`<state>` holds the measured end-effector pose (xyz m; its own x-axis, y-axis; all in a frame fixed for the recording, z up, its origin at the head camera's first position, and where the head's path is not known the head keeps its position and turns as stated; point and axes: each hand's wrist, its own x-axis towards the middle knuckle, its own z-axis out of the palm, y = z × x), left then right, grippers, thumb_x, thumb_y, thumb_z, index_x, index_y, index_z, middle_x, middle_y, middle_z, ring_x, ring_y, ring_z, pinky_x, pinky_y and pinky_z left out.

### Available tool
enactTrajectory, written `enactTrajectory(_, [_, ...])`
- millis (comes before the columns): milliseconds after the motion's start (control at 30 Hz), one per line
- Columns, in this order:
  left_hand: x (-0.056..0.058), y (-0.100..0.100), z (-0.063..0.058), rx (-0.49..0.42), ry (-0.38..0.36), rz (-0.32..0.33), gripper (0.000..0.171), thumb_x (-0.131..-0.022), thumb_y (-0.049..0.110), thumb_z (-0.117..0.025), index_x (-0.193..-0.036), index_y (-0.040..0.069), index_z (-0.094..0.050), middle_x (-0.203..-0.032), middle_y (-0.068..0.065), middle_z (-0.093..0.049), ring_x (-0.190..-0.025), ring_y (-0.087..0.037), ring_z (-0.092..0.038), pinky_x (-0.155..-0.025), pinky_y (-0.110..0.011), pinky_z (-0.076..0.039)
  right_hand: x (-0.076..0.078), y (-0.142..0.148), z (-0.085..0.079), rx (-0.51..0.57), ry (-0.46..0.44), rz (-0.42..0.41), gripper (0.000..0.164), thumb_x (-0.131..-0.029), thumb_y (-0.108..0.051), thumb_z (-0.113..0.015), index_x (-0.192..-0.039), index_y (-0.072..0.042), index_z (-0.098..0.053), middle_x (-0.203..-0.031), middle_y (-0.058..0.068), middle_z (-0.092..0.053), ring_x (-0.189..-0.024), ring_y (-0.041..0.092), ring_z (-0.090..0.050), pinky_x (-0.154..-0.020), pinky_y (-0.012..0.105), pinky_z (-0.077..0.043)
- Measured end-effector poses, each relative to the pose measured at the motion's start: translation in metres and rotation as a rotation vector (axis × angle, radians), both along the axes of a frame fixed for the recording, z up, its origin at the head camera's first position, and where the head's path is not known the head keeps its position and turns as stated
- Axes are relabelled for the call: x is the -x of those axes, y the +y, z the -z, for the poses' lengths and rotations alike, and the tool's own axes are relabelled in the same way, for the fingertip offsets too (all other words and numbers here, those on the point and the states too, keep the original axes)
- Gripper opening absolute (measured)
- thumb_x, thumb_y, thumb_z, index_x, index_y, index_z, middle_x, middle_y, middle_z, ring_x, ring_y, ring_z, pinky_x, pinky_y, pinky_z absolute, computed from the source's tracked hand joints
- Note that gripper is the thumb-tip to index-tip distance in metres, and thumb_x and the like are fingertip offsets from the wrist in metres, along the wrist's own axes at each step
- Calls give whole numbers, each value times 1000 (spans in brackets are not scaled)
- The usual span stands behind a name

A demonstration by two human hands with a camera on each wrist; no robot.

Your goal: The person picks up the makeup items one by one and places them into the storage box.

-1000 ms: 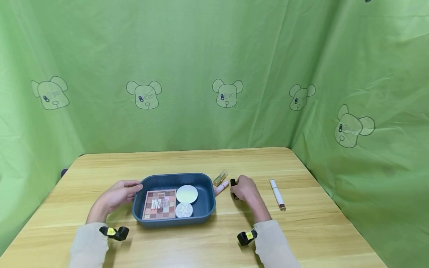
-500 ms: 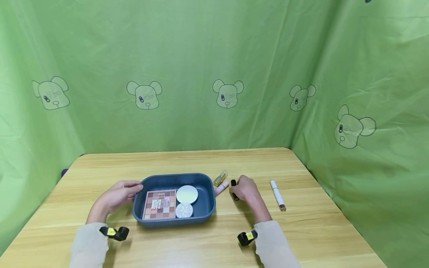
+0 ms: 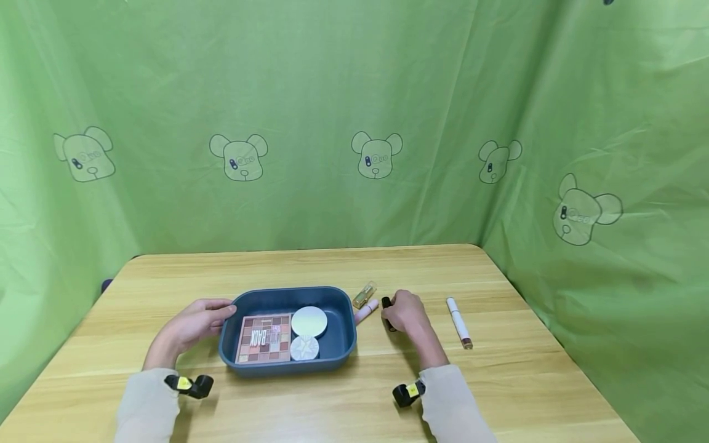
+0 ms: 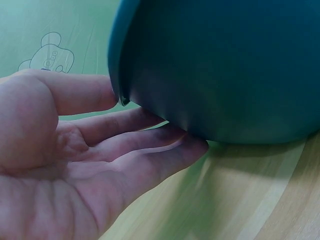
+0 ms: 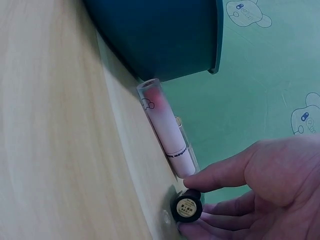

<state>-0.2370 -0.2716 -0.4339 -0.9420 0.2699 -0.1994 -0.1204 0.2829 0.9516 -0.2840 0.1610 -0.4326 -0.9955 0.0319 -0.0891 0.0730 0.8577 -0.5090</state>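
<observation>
My left hand [image 3: 194, 323] holds the left rim of a dark blue tub [image 3: 346, 351], thumb over the edge and fingers against the outer wall. In it lie an eyeshadow palette [image 3: 263, 338], a larger white round compact [image 3: 309, 322] and a smaller patterned one [image 3: 304, 347]. To the tub's right, my right hand [image 3: 407, 311] pinches a black lipstick tube [image 5: 187, 208] on the table between thumb and fingers. A round label shows on its end in the right wrist view; the hand hides part of it in the head view.
A pink lip gloss tube [image 3: 366, 311] lies against the tub's right side, beside a clear gold-toned tube [image 3: 364, 295]. Farther right on the wooden table [image 3: 526, 381] lies a white tube with a dark red end [image 3: 459, 323]. Green curtains [image 3: 310, 203] surround the table.
The black lipstick tube shifts and tilts very slightly in my right hand's pinch. My left hand and the tub stay in place.
</observation>
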Motion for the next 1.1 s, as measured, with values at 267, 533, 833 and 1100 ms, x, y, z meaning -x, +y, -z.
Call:
enactTrajectory(267, [0,0,1,-5,5,2,58,-106,19,-52,-144,-22,-35,-145,-38,-47,-134,-43,-53,-109,-42,-52,0,2,0,33,-13,9,16,-85,-13,-70,-77,-3,-62,-81,13,-66,-67,21,-59,-53,25,-49])
enactTrajectory(533, [0,0,0,-7,6,7,58,-106,19,-52,-144,-22,-35,-146,-38,-46,-135,-45,-51,-110,-43,-51,0,3,1,63,-13,6,35,-85,-14,-68,-60,-14,-45,-60,3,-50,-54,15,-46,-47,22,-40])
enactTrajectory(833, [0,1,-1,-13,-1,1,58,-106,19,-51,-144,-21,-35,-144,-37,-48,-131,-41,-56,-108,-41,-53,-2,7,-7,86,-3,-10,15,-87,-12,-69,-80,-1,-64,-82,14,-67,-68,22,-61,-56,27,-52])
enactTrajectory(1100, [-1,1,-1,-14,-10,-7,57,-106,18,-51,-143,-21,-36,-144,-37,-49,-129,-38,-58,-106,-40,-55,-2,4,-12,138,-8,-9,27,-90,-14,-67,-109,6,-67,-104,22,-70,-85,27,-68,-66,31,-59])
